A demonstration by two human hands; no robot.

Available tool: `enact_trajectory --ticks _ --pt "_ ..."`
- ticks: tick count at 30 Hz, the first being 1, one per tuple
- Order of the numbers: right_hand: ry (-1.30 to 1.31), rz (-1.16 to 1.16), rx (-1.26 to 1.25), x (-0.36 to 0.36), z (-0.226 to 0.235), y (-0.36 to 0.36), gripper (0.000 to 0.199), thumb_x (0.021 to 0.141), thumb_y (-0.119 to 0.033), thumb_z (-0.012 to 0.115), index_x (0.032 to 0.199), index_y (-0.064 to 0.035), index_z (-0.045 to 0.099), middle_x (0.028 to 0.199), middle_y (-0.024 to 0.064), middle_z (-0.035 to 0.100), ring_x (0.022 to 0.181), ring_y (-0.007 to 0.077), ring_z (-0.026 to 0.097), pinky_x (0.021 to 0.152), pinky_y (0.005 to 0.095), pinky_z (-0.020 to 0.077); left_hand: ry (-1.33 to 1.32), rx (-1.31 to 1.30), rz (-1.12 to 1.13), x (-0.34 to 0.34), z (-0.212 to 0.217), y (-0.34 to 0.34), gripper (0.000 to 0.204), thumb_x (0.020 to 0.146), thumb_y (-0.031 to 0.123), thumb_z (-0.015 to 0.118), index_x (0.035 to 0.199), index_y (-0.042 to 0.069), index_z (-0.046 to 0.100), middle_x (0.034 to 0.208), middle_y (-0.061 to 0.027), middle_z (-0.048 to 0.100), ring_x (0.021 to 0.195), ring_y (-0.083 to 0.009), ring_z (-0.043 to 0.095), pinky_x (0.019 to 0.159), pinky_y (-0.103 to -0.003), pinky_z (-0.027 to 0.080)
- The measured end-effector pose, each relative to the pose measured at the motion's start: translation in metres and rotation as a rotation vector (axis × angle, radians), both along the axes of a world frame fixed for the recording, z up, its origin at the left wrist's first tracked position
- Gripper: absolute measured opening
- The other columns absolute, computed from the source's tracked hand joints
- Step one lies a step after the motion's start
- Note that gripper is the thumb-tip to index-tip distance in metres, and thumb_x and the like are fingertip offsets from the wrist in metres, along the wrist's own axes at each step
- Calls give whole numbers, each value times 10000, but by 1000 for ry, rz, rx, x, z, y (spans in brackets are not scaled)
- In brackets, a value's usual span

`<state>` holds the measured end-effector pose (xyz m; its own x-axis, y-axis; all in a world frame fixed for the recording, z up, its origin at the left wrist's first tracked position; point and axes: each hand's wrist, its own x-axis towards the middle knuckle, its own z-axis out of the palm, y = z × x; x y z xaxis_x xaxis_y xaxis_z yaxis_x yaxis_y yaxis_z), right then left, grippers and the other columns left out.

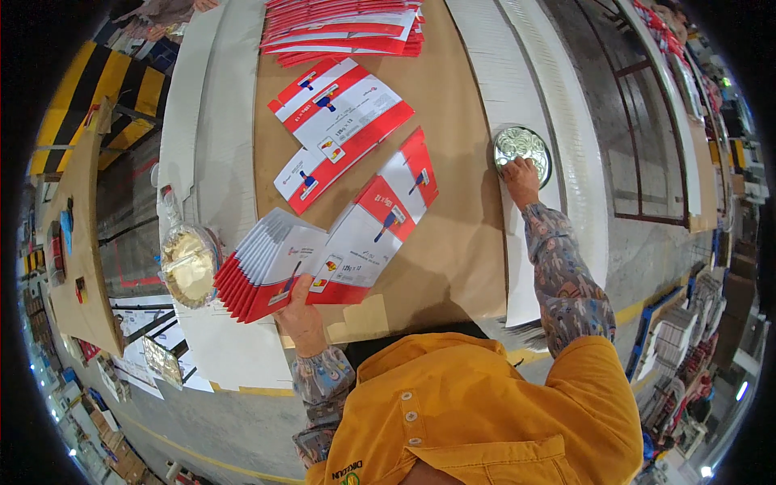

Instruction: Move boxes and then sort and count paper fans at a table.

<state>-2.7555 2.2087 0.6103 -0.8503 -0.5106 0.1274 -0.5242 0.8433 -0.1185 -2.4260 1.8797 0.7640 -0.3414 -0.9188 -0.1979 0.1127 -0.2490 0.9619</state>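
My left hand [302, 318] grips the near end of a fanned stack of flat red-and-white cartons [271, 257], thumb on top. The stack tilts up to the left, and an unfolded carton [380, 222] spreads from it toward the upper right. At the right edge of the board, my right hand [521, 179] reaches to a round, shiny dish [548, 171]. Its bent fingers are bunched at the dish's near side; the fingertips are partly hidden, and I cannot make out what they pinch. Two overlapping flat cartons [346, 113] lie just beyond the left-hand stack.
A large pile of red-and-white cartons [343, 28] sits at the far end of the brown board [465, 242]. White layered strips [537, 73] run along both sides. A round tub with cream-coloured contents [190, 265] stands at the left. A metal rack frame [647, 153] is off to the right.
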Motion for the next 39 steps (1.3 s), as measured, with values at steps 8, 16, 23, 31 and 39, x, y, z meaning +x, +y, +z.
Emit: enact_trajectory --ticks 8,16,23,31,39 --pt "-193 -192 -404 -9 -2 13 41 742 -95 616 767 -70 638 750 105 573 748 279 540 704 373 435 -113 -138 -142 -1 0 -1 579 720 -125 647 1241 24 445 1196 -123 521 1034 -242 547 895 -362 482" --pt "-726 -607 -1287 -1 60 19 75 791 -129 640 818 -61 626 716 -14 552 602 75 472 549 228 396 -19 -134 -200 1 -4 0 499 703 -75 704 1158 -1 513 1118 -105 573 978 -211 564 870 -339 472" --pt "-908 -199 -1559 25 175 -69 36 831 -72 602 820 -50 575 795 49 597 621 93 507 581 232 413 -232 -329 -237 20 -33 -2 458 689 -20 748 1114 -5 576 1065 -79 608 921 -194 580 825 -316 475" --pt "-1454 199 -1093 86 238 -203 29 886 -106 539 887 -77 535 721 52 570 579 110 489 521 252 415 128 -258 -491 24 -37 -8 435 702 78 764 1087 5 574 939 -30 635 839 -148 615 767 -259 494" --pt "-1460 718 -472 143 225 -281 114 910 -130 540 937 -24 570 762 18 599 676 62 569 591 204 470 277 -381 -566 3 3 -22 309 647 47 766 897 16 587 1258 -151 495 1033 -214 543 824 -300 434"
